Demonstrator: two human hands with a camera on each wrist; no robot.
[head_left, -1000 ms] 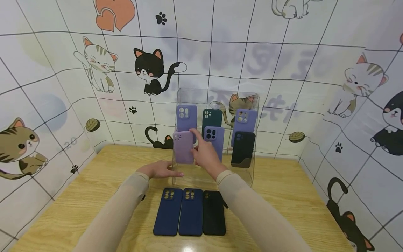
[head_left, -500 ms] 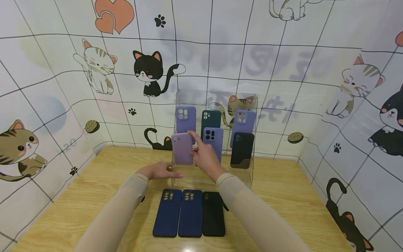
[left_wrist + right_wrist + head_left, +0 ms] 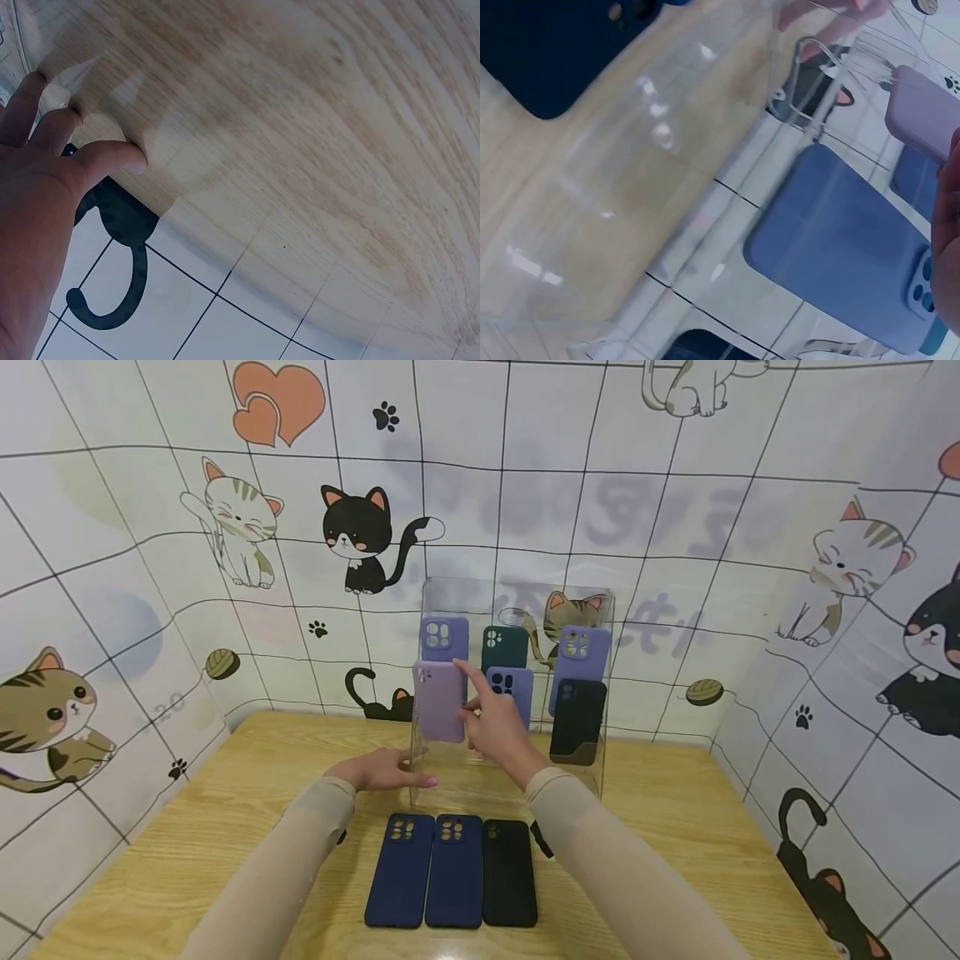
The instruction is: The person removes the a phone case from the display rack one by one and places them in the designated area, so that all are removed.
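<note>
Pink case (image 3: 439, 703) moves up the clear stand (image 3: 480, 783), pinched by right hand (image 3: 497, 727); left hand (image 3: 381, 770), fingers loose, touches stand's left side.

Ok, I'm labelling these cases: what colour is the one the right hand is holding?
The phone case is light pinkish purple, clearest in the head view.

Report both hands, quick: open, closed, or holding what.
Left hand: open, at the side of the clear stand.
Right hand: holding the pale purple phone case.
</note>
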